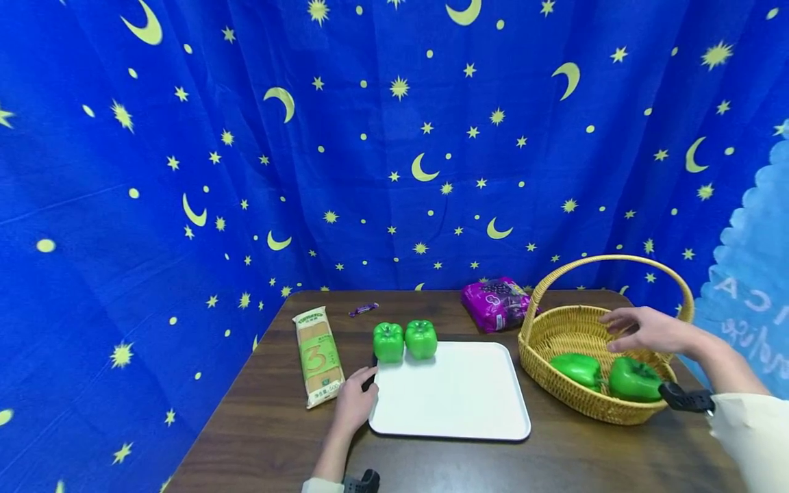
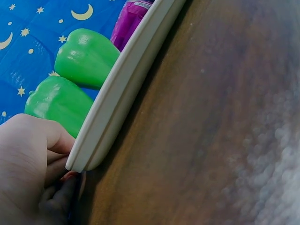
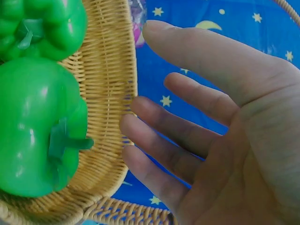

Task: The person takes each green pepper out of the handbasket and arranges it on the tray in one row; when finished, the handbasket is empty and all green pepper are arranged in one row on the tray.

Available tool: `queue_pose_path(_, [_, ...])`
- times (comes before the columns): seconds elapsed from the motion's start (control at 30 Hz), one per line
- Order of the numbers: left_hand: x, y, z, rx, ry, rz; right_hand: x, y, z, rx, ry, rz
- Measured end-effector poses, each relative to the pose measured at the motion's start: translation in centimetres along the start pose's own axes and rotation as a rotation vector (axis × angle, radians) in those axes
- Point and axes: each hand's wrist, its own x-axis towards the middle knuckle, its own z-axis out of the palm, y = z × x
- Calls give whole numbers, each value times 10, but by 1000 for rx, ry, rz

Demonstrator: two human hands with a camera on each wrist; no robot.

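At left rim of white rectangular tray (image 1: 453, 394): left hand (image 1: 354, 400) pinching it, presumably for steadiness; right of tray: right hand (image 1: 653, 329), spread and empty, over oval tan wicker basket (image 1: 557, 332).

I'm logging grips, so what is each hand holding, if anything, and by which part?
The left hand holds the white tray by its left edge. The right hand, over the basket, holds nothing.
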Motion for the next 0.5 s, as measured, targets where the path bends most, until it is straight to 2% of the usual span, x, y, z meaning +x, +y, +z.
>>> queue_pose_path(0.17, [1,0,0,1,-1,-14,-6,9,0,70,-24,34])
queue_pose_path(0.23, [1,1,-1,-4,0,-21,-8,12,1,102,-35,23])
queue_pose_path(0.5, [0,5,-2,6,-12,-24,-14,25,6,160,-87,55])
